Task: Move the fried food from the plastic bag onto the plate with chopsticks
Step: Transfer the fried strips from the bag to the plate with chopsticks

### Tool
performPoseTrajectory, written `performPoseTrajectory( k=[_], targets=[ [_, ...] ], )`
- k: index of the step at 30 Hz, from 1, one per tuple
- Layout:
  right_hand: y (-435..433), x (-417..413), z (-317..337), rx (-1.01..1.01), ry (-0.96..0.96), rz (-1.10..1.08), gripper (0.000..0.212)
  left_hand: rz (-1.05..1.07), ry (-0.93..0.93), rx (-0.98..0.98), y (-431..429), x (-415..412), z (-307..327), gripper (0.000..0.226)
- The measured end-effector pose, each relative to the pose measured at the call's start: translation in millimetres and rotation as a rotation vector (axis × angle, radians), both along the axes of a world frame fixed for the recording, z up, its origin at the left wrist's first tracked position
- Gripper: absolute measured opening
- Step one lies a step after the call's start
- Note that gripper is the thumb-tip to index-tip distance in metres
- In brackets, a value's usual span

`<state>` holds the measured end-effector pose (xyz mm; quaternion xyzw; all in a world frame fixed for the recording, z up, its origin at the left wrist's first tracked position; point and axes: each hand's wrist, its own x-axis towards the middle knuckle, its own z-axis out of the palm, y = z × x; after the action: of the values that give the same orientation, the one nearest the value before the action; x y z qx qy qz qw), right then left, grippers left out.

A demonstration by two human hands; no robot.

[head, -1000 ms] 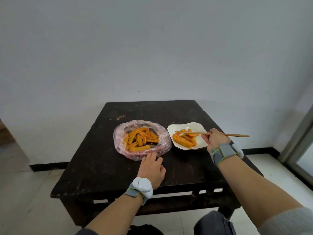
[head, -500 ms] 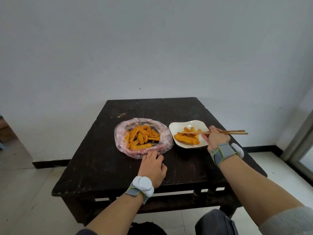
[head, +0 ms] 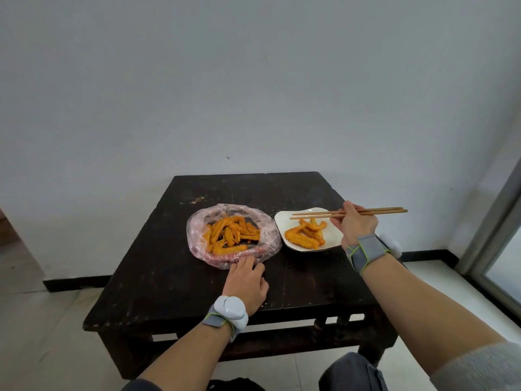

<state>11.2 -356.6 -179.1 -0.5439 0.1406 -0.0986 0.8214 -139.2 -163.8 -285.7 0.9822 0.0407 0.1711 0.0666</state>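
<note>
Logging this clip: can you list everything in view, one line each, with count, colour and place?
table: one, dark wood, centre, against the wall
bag: one, clear pinkish plastic, opened flat, table's middle
food in bag: a pile, orange
plate: one, white, right of the bag
food on plate: a few pieces, orange
chopsticks: one pair, wooden, tips above the plate, holding nothing
left hand: on the table at the bag's near edge, grey wristband
right hand: holds the chopsticks, grey wristband

Worn dark wood table (head: 174,280), crinkly plastic bag (head: 270,235), seemingly glossy plate (head: 284,221)
</note>
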Motion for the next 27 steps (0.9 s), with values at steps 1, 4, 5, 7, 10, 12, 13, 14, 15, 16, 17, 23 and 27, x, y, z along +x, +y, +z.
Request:
performPoseTrajectory(
  k=[1,4,5,7,10,12,13,14,15,16,17,23,27],
  targets=[
    [1,-1,1,-0.001,-0.007,0.008,0.014,-0.002,0.004,0.009,0,0,1,0.029],
    [18,-8,5,0.027,-0.01,0.055,0.02,0.024,-0.004,0.026,9,-9,6,0.03],
    [21,-9,5,0.041,-0.006,0.067,0.023,0.028,-0.001,0.04,10,-10,6,0.03],
    [30,-12,4,0.056,0.008,0.097,0.027,0.04,-0.002,0.067,15,-14,7,0.031],
    [43,-16,1,0.072,0.021,0.144,0.027,0.056,-0.003,0.069,23,-21,7,0.031],
    [56,-19,-3,0.064,0.031,0.175,0.026,0.078,0.011,0.071,31,-28,5,0.032],
    [59,-20,-4,0.063,0.031,0.188,0.026,0.086,0.02,0.07,33,-29,5,0.032],
    [65,-21,-7,0.061,0.032,0.207,0.026,0.098,0.027,0.066,36,-30,4,0.032],
    [71,-22,-10,0.054,0.035,0.226,0.026,0.11,0.037,0.054,39,-32,3,0.032],
    [77,-23,-13,0.048,0.039,0.247,0.026,0.119,0.041,0.042,41,-33,2,0.032],
    [79,-25,-15,0.04,0.037,0.263,0.025,0.122,0.038,0.037,40,-33,1,0.031],
    [109,-26,-30,-0.005,0.06,0.331,0.015,0.124,-0.024,0.002,42,-36,-5,0.03],
    [125,-25,-42,-0.045,0.116,0.325,0.019,0.117,-0.045,-0.016,42,-36,-6,0.03]
  ],
)
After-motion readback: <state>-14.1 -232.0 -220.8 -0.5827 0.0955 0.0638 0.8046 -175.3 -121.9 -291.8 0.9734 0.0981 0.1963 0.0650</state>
